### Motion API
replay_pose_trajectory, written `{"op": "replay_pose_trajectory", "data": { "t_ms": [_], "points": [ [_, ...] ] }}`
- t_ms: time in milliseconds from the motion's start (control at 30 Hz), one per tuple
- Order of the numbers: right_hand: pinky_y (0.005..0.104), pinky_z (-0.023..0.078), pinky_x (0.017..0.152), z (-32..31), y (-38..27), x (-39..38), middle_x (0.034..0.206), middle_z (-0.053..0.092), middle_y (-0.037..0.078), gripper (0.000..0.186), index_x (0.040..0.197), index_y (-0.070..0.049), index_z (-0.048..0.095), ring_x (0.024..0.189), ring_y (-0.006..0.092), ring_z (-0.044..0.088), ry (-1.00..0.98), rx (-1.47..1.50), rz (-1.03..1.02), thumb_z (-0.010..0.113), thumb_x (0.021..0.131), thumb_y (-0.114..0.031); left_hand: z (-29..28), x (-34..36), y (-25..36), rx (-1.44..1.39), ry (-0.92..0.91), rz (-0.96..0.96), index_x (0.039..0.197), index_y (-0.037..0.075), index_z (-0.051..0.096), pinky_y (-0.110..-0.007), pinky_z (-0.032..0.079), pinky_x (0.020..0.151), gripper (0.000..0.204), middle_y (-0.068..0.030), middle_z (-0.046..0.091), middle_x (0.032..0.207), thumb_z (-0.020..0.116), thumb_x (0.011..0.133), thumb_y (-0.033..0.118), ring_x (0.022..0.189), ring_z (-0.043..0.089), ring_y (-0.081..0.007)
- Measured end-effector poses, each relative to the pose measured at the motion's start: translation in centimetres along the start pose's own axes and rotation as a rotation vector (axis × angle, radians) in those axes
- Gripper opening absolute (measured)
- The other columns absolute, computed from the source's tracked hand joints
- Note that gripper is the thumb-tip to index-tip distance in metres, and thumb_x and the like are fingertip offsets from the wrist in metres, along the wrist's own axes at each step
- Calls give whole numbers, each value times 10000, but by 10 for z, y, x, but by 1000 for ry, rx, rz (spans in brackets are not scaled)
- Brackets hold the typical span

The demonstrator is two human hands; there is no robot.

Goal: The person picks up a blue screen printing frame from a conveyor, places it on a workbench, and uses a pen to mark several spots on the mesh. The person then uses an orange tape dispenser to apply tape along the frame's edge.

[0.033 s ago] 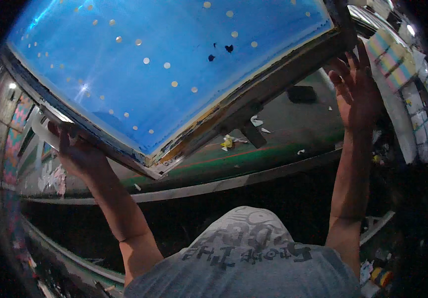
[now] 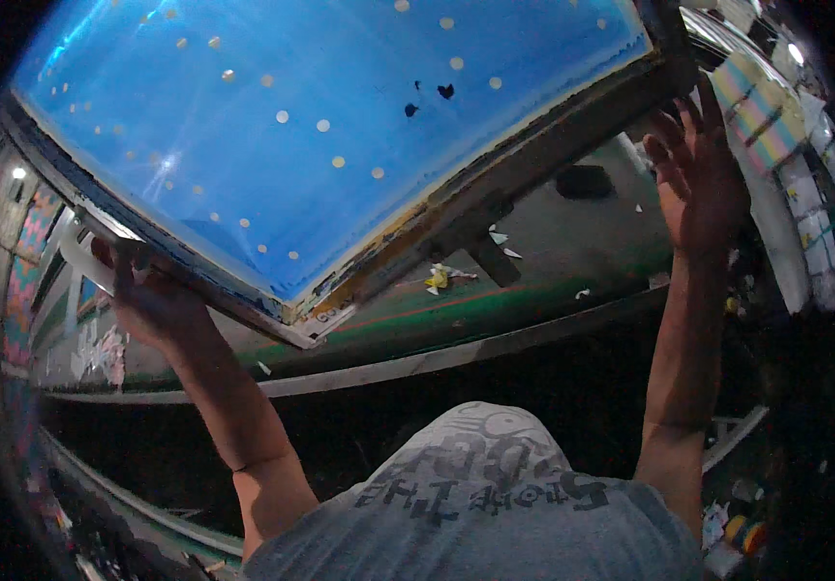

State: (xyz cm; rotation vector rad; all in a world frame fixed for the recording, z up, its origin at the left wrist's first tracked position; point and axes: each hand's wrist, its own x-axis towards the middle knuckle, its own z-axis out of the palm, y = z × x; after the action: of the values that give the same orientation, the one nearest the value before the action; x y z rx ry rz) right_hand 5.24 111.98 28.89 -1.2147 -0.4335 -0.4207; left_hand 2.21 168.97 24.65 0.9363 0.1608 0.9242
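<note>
Blue sheeting (image 2: 311, 160), pale-speckled, fills the stained frame (image 2: 495, 174).

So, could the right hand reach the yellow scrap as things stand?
Probably not without leaving the blue-screened frame: the right hand is up at its corner, away from the yellow scrap, though the scrap itself looks uncovered.

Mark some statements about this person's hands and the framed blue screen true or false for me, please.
1. The left hand is at the left side of the framed blue screen. True.
2. The right hand holds a yellow scrap. False: it is up by the screen's right-hand corner, fingers extended.
3. A yellow scrap lies on the table. True.
4. The screen is spotless. False: it has pale dots and a few black marks.
5. Both forearms are bare. True.
</note>
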Motion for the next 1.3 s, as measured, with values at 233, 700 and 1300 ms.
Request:
{"op": "replay_pose_trajectory", "data": {
  "t_ms": [233, 700, 1300],
  "points": [
    [470, 464, 1181, 21, -45, 9, 1722, 312, 230, 693, 1715, -37, 308, 1426, 355, 578, 89, -124, -140, 534, 1099, -257, 9, -5, 10, -34, 36, -30, 1601, 118, 507, -356, 525, 891, 588, -51, 613, 1218, 701, 1051, 192, 1042, 608, -181],
    [422, 558, 1083, 38, -86, 32, 1643, 489, 151, 766, 1708, -48, 306, 1388, 346, 618, -167, -262, -179, 642, 1021, -82, -51, 50, -19, 195, -71, 190, 1591, 142, 549, -250, 523, 742, 549, -36, 677, 1253, 667, 1073, 278, 993, 640, -163],
    [453, 583, 979, 73, 15, 29, 1537, 639, 113, 620, 1675, -93, 415, 1306, 377, 702, -26, -38, -77, 609, 1107, -247, -59, 159, 13, 321, -81, 298, 1575, 105, 573, -331, 545, 873, 600, -73, 702, 1346, 573, 1100, 472, 1119, 664, -182]
  ]
}}
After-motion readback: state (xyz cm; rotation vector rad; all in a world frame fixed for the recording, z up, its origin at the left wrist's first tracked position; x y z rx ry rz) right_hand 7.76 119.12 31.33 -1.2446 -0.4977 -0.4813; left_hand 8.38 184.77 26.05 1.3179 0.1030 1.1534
